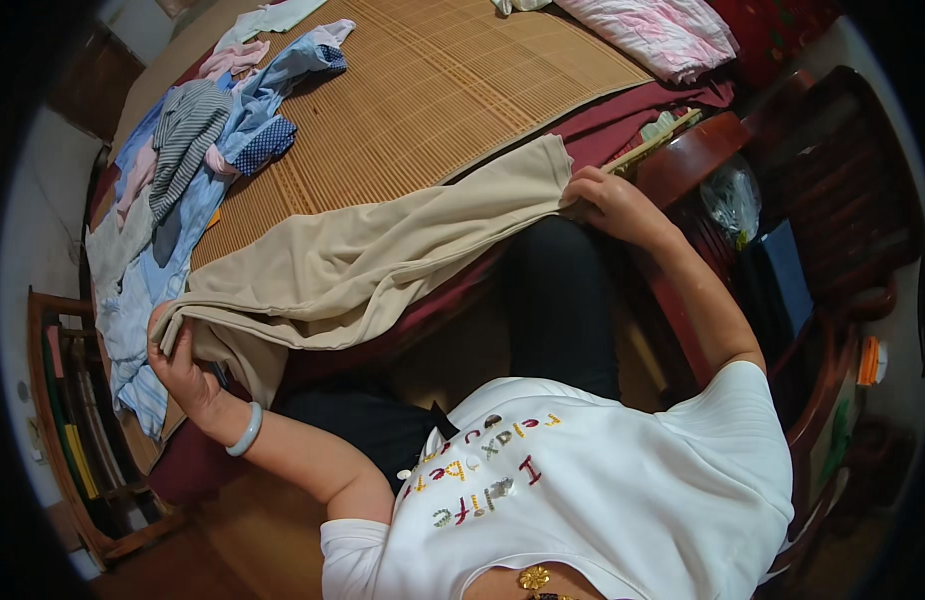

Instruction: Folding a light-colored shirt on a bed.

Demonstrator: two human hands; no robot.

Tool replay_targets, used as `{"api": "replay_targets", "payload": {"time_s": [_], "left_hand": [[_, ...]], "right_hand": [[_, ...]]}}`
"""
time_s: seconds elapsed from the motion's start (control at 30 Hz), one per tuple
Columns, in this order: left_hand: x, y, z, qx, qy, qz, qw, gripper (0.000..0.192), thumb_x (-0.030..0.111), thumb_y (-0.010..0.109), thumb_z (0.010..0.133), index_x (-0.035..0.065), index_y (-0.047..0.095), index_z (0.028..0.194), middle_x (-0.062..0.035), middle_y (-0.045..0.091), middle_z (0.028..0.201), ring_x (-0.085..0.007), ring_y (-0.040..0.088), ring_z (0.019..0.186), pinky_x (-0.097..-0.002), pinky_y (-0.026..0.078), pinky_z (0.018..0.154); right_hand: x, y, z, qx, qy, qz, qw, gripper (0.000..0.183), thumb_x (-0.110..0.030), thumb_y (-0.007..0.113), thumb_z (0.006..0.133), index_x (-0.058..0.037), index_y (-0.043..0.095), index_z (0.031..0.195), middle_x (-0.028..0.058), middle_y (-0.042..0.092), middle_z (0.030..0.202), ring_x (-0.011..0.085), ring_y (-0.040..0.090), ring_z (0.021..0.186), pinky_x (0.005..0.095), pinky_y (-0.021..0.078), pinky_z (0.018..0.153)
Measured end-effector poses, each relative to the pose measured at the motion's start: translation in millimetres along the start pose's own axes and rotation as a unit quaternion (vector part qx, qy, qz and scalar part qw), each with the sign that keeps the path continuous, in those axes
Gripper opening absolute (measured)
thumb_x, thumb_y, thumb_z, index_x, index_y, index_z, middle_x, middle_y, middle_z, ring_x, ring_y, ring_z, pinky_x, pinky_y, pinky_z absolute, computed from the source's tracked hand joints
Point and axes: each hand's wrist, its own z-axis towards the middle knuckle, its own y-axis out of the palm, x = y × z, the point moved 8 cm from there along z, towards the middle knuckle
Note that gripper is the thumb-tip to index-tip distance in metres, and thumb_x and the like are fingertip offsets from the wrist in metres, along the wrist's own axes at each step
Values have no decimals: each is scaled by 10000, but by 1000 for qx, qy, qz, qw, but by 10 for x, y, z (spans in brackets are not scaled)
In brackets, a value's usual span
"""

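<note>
Beige trousers (372, 247) stretch across the near edge of a bed covered by a woven bamboo mat (432, 82). My left hand (181, 367), with a pale bangle at the wrist, grips the folded end at the left between thumb and fingers. At the other end, my right hand (609, 202) pinches the lower corner of a leg hem. Part of the cloth hangs down beside my left hand, over the bed's edge. A heap of clothes lies to the left on the mat, among it a grey striped garment (189, 135) and a light blue garment (147, 307).
A pink and white cloth (657, 37) lies at the bed's far right. Dark wooden chairs (830, 165) stand at the right, one bearing a clear plastic bag (732, 199) and a blue flat item (787, 277). A wooden rack (95, 420) stands at the lower left.
</note>
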Motion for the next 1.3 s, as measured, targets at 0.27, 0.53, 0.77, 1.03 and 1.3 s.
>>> {"api": "replay_targets", "payload": {"time_s": [0.27, 0.53, 0.77, 1.03, 1.3], "left_hand": [[26, -18, -17, 4, 4, 9, 1000, 269, -93, 639, 851, -57, 631, 1118, -103, 670, 1039, -177, 637, 978, -293, 489, 918], [65, -19, -23, 12, 12, 2, 1000, 253, -79, 646, 861, -56, 638, 1112, -91, 666, 1030, -175, 633, 975, -290, 488, 916], [119, -279, -21, 115, 25, 3, 993, 215, -38, 654, 889, -38, 662, 1103, -90, 685, 1045, -169, 639, 968, -289, 494, 895], [630, -513, 408, 208, 69, 101, 970, 208, -10, 655, 902, -34, 661, 1108, -105, 688, 1076, -185, 644, 989, -310, 495, 904], [2016, -627, 870, 126, 189, 213, 950, 299, 76, 699, 916, 22, 662, 1207, -59, 692, 1107, -136, 625, 1014, -281, 485, 934]], "right_hand": [[25, 182, -35, 58, -42, -57, 996, 359, 65, 653, 744, -43, 595, 1082, 121, 574, 1072, 333, 598, 1026, 384, 501, 884], [165, 20, 37, 178, 31, 23, 983, 384, 86, 641, 759, -54, 600, 1114, 114, 613, 999, 258, 638, 936, 343, 506, 828], [409, -246, 302, 211, 79, 380, 897, 454, 110, 609, 838, -36, 545, 1264, 16, 621, 992, 95, 613, 949, 238, 499, 854], [597, -1295, 749, 255, -10, 399, 881, 357, 3, 629, 888, -34, 594, 1241, 15, 653, 1039, 95, 624, 947, 235, 496, 847], [34, -1840, 1372, 298, -77, 179, 934, 330, 18, 590, 912, -64, 640, 1227, -1, 661, 1004, 86, 617, 949, 220, 511, 819]]}}
